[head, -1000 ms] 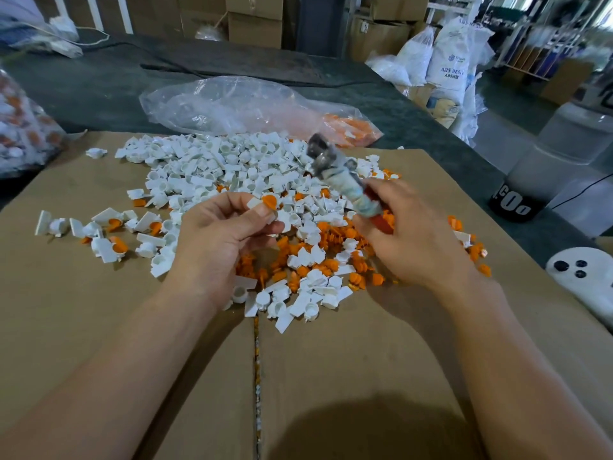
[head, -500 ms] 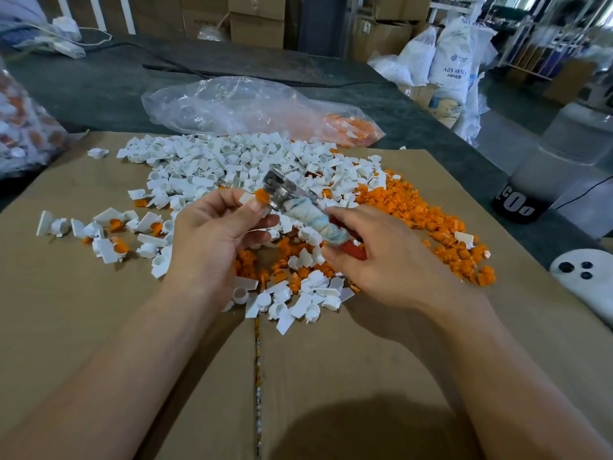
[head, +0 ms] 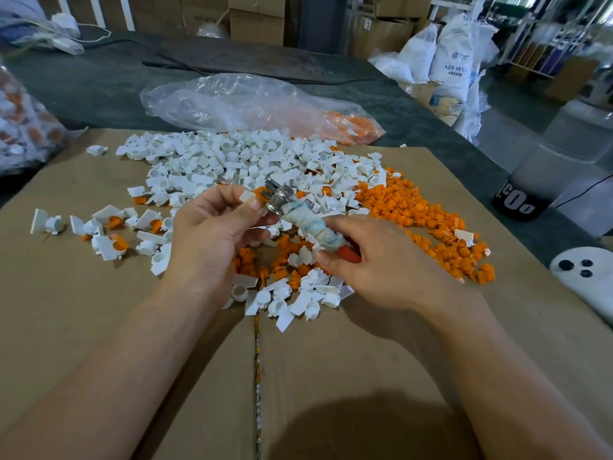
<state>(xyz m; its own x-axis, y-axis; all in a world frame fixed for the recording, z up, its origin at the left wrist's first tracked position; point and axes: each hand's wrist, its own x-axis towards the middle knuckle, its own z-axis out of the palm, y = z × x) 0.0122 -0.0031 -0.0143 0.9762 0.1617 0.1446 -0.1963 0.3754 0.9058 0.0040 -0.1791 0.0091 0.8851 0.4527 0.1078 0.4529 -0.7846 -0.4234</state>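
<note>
My left hand [head: 212,234] pinches a small white plastic piece with an orange insert [head: 252,195] between thumb and fingers. My right hand [head: 381,263] grips a hand tool [head: 308,224] with a red handle wrapped in stained cloth and a metal head [head: 278,200]. The metal head touches the orange insert held by my left hand. Under both hands lie a heap of white plastic pieces [head: 232,161] and a heap of orange plugs [head: 418,210] on a flat cardboard sheet [head: 331,376].
A clear plastic bag [head: 252,104] with orange parts lies behind the heaps. Another bag of parts [head: 23,127] sits at the left edge. A white device [head: 587,280] lies at the right. A translucent container [head: 560,167] stands on the floor beside the dark table [head: 99,84].
My right hand has brought the tool down and left from the heap; its metal head now meets the piece in my left hand. My left hand stayed nearly still.
</note>
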